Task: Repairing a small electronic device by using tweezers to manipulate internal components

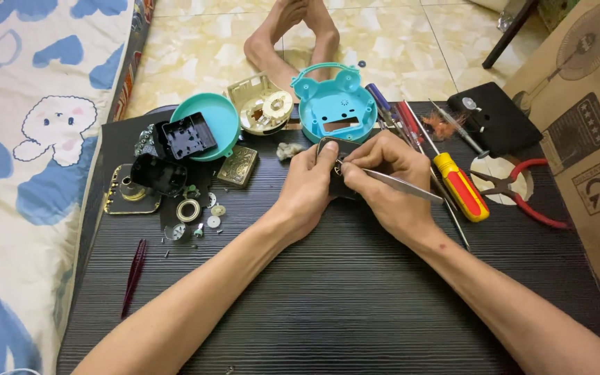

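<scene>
- Centrally, a small black part (pixel 342 167) sits on the dark table (pixel 355 298), pinched by the left hand (pixel 308 187).
- Right hand (pixel 383 182) grips metal tweezers (pixel 411 186), tips on the part.
- Beyond lies a teal clock casing (pixel 335 104); a yellow-red screwdriver (pixel 461 196) rests right.

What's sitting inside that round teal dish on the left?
A black square plastic housing lies in the round teal dish, open side up, overhanging its left rim. Whatever lies on the dish floor beneath it is covered.
</scene>
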